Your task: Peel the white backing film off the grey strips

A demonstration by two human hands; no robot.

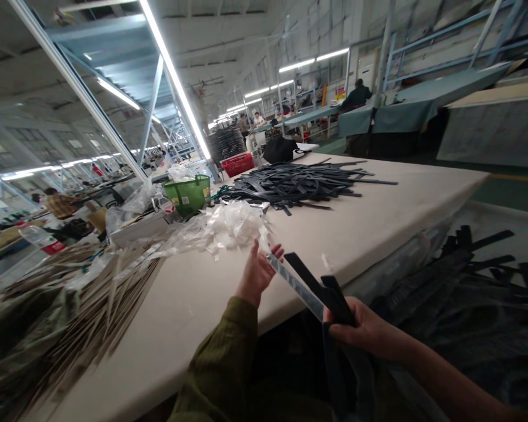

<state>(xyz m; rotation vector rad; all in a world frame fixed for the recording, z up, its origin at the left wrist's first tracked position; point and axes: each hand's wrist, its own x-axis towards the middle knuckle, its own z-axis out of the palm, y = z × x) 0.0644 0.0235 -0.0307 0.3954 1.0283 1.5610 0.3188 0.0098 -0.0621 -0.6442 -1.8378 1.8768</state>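
Observation:
My right hand point(361, 328) is closed round a few dark flat strips point(305, 275), whose lower ends hang down below it. One strip with a shiny, pale face point(297, 284) stretches from that grip toward my left hand point(257, 272). My left hand is held over the table edge, fingers apart and palm turned to the strip's end; whether they touch is hard to tell. Just beyond it lies a heap of crumpled clear plastic film point(233, 225). Farther back on the table is a large pile of dark strips point(299, 181).
The pale table point(405, 205) has a green basket point(187, 196) and a red crate point(237, 164) toward its far side. Long brown strips point(110, 299) spread over the left. At lower right, a bin point(521, 225) contains more dark strips. People work in the distance.

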